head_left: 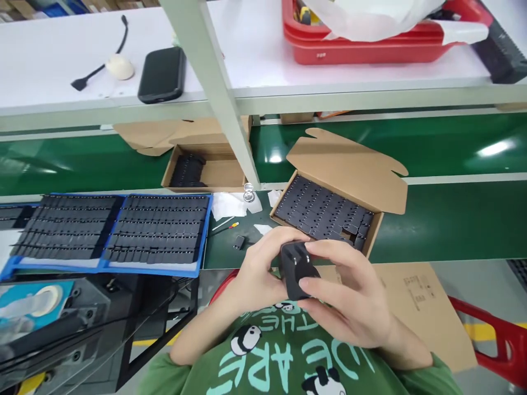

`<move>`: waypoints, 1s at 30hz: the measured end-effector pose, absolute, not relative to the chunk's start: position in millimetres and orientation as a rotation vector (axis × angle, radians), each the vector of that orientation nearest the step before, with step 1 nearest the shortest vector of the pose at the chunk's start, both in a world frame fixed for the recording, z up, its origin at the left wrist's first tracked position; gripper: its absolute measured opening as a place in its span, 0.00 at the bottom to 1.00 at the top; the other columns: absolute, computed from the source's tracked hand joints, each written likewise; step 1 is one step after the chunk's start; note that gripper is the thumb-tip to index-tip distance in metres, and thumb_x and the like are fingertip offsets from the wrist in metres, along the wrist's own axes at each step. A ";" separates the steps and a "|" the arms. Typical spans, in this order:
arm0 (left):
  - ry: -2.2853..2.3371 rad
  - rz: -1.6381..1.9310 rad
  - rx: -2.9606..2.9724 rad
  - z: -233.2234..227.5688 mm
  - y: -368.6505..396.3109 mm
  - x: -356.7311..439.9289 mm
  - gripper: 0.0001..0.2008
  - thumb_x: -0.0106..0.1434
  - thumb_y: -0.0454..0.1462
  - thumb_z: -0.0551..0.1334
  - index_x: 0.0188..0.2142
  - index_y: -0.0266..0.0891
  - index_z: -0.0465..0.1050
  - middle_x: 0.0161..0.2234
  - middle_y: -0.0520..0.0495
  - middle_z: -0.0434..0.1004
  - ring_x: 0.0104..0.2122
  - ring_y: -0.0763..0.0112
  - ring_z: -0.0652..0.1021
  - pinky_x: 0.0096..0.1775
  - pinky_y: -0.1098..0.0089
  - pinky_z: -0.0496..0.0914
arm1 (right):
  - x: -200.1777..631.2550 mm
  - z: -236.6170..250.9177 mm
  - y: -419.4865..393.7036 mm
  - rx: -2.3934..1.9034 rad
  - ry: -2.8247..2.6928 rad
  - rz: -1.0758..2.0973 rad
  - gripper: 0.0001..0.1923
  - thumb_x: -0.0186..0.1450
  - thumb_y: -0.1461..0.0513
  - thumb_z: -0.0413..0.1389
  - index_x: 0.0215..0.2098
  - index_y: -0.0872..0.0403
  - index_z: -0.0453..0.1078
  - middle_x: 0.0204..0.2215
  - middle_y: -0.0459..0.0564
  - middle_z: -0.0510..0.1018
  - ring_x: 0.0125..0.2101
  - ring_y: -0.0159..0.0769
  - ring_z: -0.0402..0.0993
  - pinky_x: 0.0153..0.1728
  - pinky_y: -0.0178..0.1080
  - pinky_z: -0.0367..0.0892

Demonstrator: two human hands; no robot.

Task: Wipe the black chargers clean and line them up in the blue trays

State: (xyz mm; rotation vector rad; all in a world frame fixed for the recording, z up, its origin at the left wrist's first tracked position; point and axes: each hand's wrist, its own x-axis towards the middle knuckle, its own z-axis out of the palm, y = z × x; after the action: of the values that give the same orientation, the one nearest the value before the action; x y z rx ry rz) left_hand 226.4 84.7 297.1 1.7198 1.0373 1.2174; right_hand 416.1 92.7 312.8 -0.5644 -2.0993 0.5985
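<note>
Holding a black plug adapter (297,269) between both hands, the person keeps it just above the near edge of the tabletop (432,225), close to the chest of a green panda T-shirt (288,356). The left hand (257,271) cups it from the left with the fingers curled round its body; the right hand (349,296) closes over it from the right, thumb and forefinger pinching the lower end. Both grips are closed on the same piece, whose prongs point up and away.

As for progress, this reads as somewhere in the middle of a long batch — one unit in hand, many waiting. The open cardboard box (329,211), just beyond the hands, is nearly full of black parts in rows. At the left edge of the tabletop the blue trays (115,230) carry dense rows of similar black pieces, and a second carton (206,167) farther back holds a smaller pile. Which stock is finished and which is untouched cannot be told from here. A single small black part (239,241) lies loose between the trays and the box — beside scraps of white paper (230,204).
</note>
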 end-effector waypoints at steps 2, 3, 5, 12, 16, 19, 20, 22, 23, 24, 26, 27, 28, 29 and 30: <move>1.077 1.223 1.713 302.1 79.0 222.3 0.23 0.56 0.35 0.71 0.50 0.43 0.70 0.45 0.47 0.79 0.44 0.64 0.80 0.47 0.65 0.75 | 410.5 318.6 91.4 -0.538 -2.139 0.531 0.14 0.64 0.71 0.56 0.48 0.56 0.70 0.53 0.58 0.67 0.53 0.46 0.70 0.48 0.52 0.76; 1.098 1.225 1.707 304.3 76.3 220.6 0.23 0.55 0.34 0.71 0.50 0.43 0.70 0.44 0.48 0.79 0.43 0.65 0.80 0.46 0.66 0.75 | 408.0 320.9 90.4 -0.528 -2.152 0.515 0.14 0.64 0.71 0.56 0.47 0.56 0.70 0.53 0.58 0.67 0.52 0.47 0.70 0.48 0.52 0.76; 1.125 1.229 1.693 307.7 71.4 217.5 0.23 0.54 0.33 0.71 0.49 0.43 0.70 0.44 0.49 0.79 0.42 0.67 0.80 0.45 0.68 0.75 | 403.4 324.6 88.2 -0.511 -2.181 0.485 0.15 0.62 0.72 0.55 0.47 0.57 0.70 0.53 0.59 0.66 0.52 0.47 0.69 0.48 0.52 0.76; 1.110 1.276 1.662 306.5 58.1 212.8 0.25 0.53 0.30 0.70 0.50 0.44 0.70 0.45 0.51 0.78 0.43 0.68 0.79 0.45 0.69 0.74 | 391.9 335.8 81.2 -0.486 -2.293 0.309 0.18 0.59 0.72 0.52 0.48 0.59 0.70 0.49 0.58 0.64 0.50 0.46 0.68 0.45 0.49 0.76; 1.110 1.319 1.640 305.3 53.7 214.0 0.26 0.52 0.30 0.70 0.50 0.44 0.70 0.45 0.51 0.77 0.43 0.67 0.79 0.45 0.69 0.75 | 390.2 340.8 77.6 -0.497 -2.312 0.273 0.17 0.61 0.70 0.52 0.47 0.57 0.70 0.46 0.58 0.66 0.47 0.46 0.69 0.42 0.50 0.77; 1.111 1.330 1.628 307.6 52.7 214.5 0.25 0.52 0.31 0.71 0.49 0.44 0.71 0.44 0.52 0.77 0.42 0.68 0.79 0.44 0.70 0.75 | 391.4 343.2 75.1 -0.488 -2.306 0.303 0.15 0.59 0.71 0.53 0.44 0.55 0.69 0.43 0.56 0.66 0.45 0.44 0.69 0.41 0.49 0.77; 1.109 1.331 1.624 308.6 52.7 214.4 0.25 0.51 0.31 0.71 0.49 0.44 0.71 0.43 0.52 0.78 0.42 0.69 0.79 0.45 0.70 0.75 | 391.7 343.7 74.5 -0.488 -2.304 0.308 0.15 0.59 0.72 0.53 0.44 0.54 0.69 0.43 0.55 0.66 0.45 0.44 0.69 0.42 0.49 0.77; 1.089 1.330 1.611 310.2 53.0 214.2 0.26 0.50 0.32 0.73 0.49 0.45 0.71 0.43 0.52 0.78 0.42 0.69 0.79 0.45 0.70 0.74 | 391.6 344.0 73.6 -0.485 -2.291 0.307 0.16 0.59 0.72 0.54 0.44 0.55 0.69 0.44 0.55 0.66 0.45 0.43 0.69 0.42 0.48 0.77; 1.061 1.335 1.603 310.9 53.1 214.0 0.26 0.50 0.33 0.74 0.49 0.45 0.72 0.44 0.52 0.78 0.42 0.68 0.79 0.45 0.70 0.75 | 391.2 343.9 73.2 -0.482 -2.279 0.300 0.15 0.60 0.72 0.54 0.44 0.55 0.70 0.45 0.55 0.66 0.46 0.42 0.69 0.42 0.48 0.77; 1.028 1.344 1.591 311.5 53.2 214.0 0.26 0.51 0.35 0.74 0.49 0.45 0.72 0.43 0.51 0.79 0.41 0.67 0.80 0.44 0.69 0.75 | 390.5 343.7 72.8 -0.472 -2.261 0.289 0.14 0.61 0.72 0.54 0.44 0.55 0.70 0.45 0.55 0.66 0.46 0.42 0.69 0.42 0.47 0.78; 0.964 1.371 1.568 313.0 53.1 214.1 0.23 0.54 0.40 0.74 0.48 0.45 0.73 0.42 0.50 0.79 0.41 0.65 0.80 0.43 0.68 0.76 | 388.9 343.3 72.0 -0.437 -2.223 0.265 0.12 0.62 0.72 0.55 0.43 0.56 0.70 0.45 0.55 0.66 0.47 0.42 0.69 0.43 0.47 0.78; 0.943 1.383 1.557 314.0 52.9 214.3 0.22 0.55 0.44 0.74 0.48 0.45 0.73 0.42 0.49 0.80 0.40 0.64 0.80 0.42 0.67 0.76 | 388.1 343.2 71.6 -0.419 -2.203 0.249 0.11 0.62 0.72 0.56 0.42 0.57 0.70 0.45 0.56 0.66 0.48 0.42 0.70 0.43 0.47 0.79; 0.931 1.394 1.547 315.2 52.7 214.6 0.22 0.56 0.48 0.73 0.47 0.44 0.73 0.41 0.48 0.80 0.40 0.62 0.81 0.41 0.65 0.77 | 387.4 343.3 71.3 -0.406 -2.187 0.230 0.10 0.63 0.72 0.56 0.41 0.57 0.70 0.45 0.56 0.66 0.47 0.42 0.70 0.43 0.46 0.79; 0.928 1.399 1.542 316.6 52.5 214.9 0.24 0.57 0.52 0.72 0.47 0.44 0.74 0.40 0.46 0.80 0.39 0.61 0.81 0.41 0.64 0.77 | 386.9 343.6 71.0 -0.395 -2.178 0.214 0.08 0.63 0.72 0.56 0.40 0.57 0.71 0.44 0.56 0.66 0.47 0.42 0.71 0.42 0.46 0.80; 0.928 1.402 1.541 318.1 52.5 215.2 0.25 0.57 0.55 0.71 0.47 0.43 0.74 0.40 0.46 0.80 0.39 0.60 0.81 0.41 0.62 0.77 | 386.5 344.1 70.9 -0.388 -2.172 0.202 0.07 0.64 0.71 0.56 0.40 0.57 0.71 0.44 0.56 0.67 0.46 0.41 0.71 0.41 0.45 0.81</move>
State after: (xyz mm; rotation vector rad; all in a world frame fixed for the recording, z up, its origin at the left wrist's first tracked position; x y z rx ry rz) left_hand 215.2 52.5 318.1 1.5413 0.9281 1.4024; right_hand 386.5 70.9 344.1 -0.3885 -2.1716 0.2021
